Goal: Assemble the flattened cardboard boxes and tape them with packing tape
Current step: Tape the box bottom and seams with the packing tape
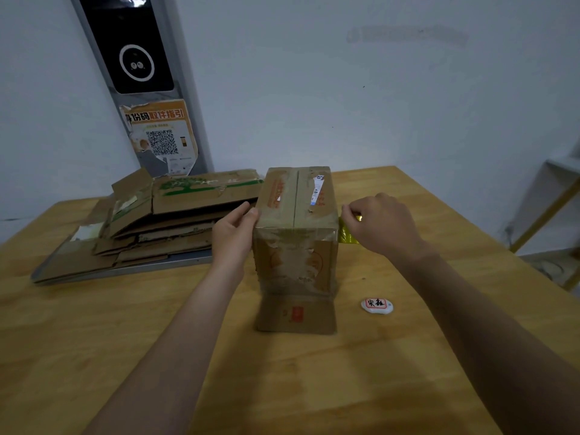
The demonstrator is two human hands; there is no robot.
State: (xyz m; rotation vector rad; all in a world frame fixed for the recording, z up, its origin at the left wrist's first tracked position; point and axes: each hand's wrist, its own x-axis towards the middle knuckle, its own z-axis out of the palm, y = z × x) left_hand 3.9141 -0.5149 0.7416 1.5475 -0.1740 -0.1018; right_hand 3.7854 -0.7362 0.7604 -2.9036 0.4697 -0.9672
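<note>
An assembled brown cardboard box [296,246] stands upright in the middle of the wooden table [94,340], its top flaps closed with tape along the seam. My left hand [233,233] presses flat against the box's upper left side. My right hand [379,221] sits at the box's upper right edge, pinching a strip of yellowish packing tape [346,235] that runs down beside the box. The tape roll is hidden behind my right hand. A stack of flattened cardboard boxes [150,221] lies to the left.
A small white oval tag with red and black characters [376,306] lies right of the box. The flattened stack rests on a grey tray [125,271]. A grey panel with a QR poster [163,136] leans on the wall. A shelf frame [552,208] stands at right.
</note>
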